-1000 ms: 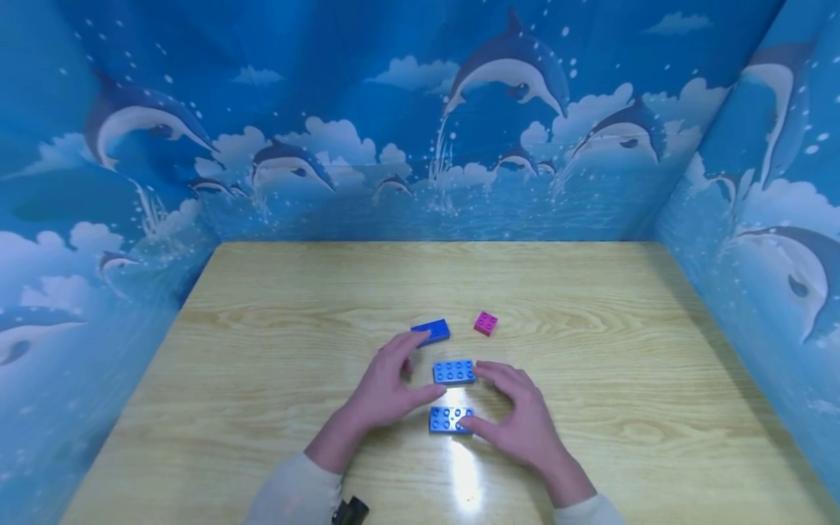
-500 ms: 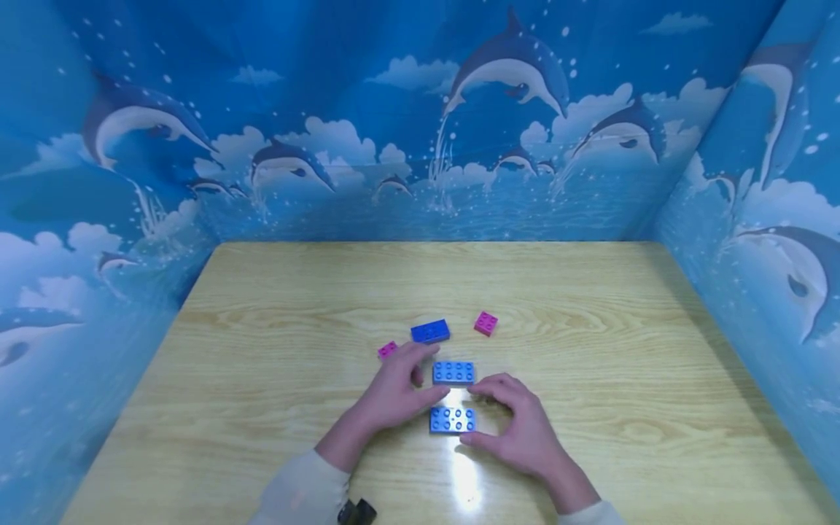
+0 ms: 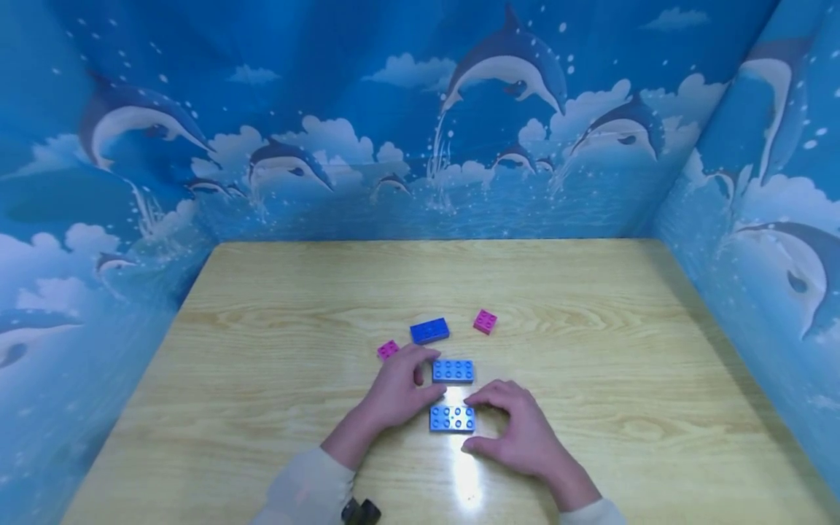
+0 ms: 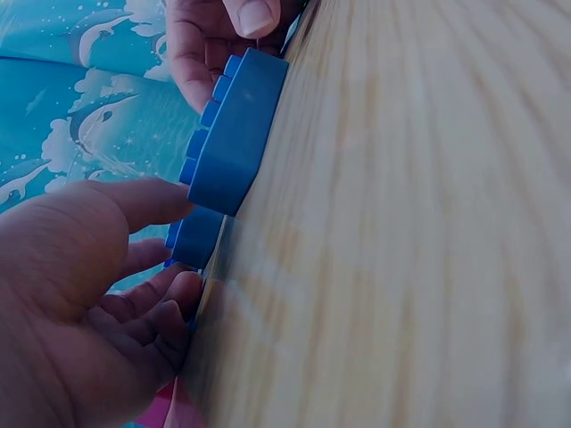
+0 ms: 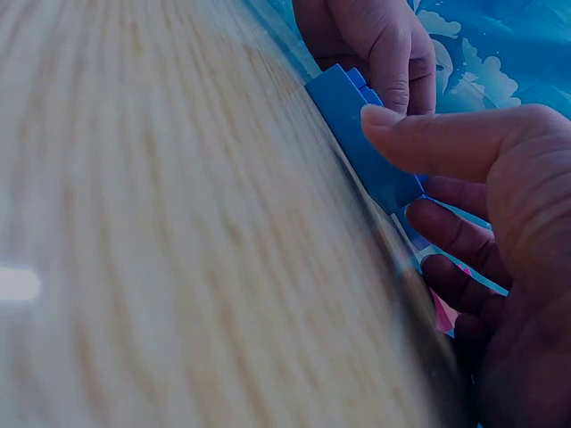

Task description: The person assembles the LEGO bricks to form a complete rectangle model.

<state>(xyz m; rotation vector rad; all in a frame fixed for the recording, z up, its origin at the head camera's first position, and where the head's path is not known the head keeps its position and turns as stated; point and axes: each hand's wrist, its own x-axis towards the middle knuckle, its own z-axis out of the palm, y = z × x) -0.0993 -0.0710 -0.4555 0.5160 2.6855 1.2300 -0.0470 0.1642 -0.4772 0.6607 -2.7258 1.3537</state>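
Two light blue eight-stud bricks lie one behind the other on the table. The left hand (image 3: 400, 386) is beside the left end of the farther brick (image 3: 453, 371), thumb and fingers spread, with no grip visible. Around the right end of the nearer brick (image 3: 452, 419) the right hand (image 3: 521, 430) holds its thumb and fingers apart. In the left wrist view the left hand (image 4: 98, 285) is near the nearer brick (image 4: 236, 134). The right wrist view shows the right hand's (image 5: 508, 205) thumb in front of the blue brick (image 5: 357, 134); contact is unclear.
Behind the hands lie a dark blue brick (image 3: 429, 331) and a pink brick (image 3: 485, 321). Another pink brick (image 3: 388, 350) sits just beyond the left hand's knuckles. Dolphin-print curtains (image 3: 394, 146) border the wooden table (image 3: 295, 292) at the back and sides.
The left hand has drawn back from the dark blue brick, uncovering a pink brick. The right hand has moved toward the person, off the farther brick, its thumb leaving the nearer brick's top.
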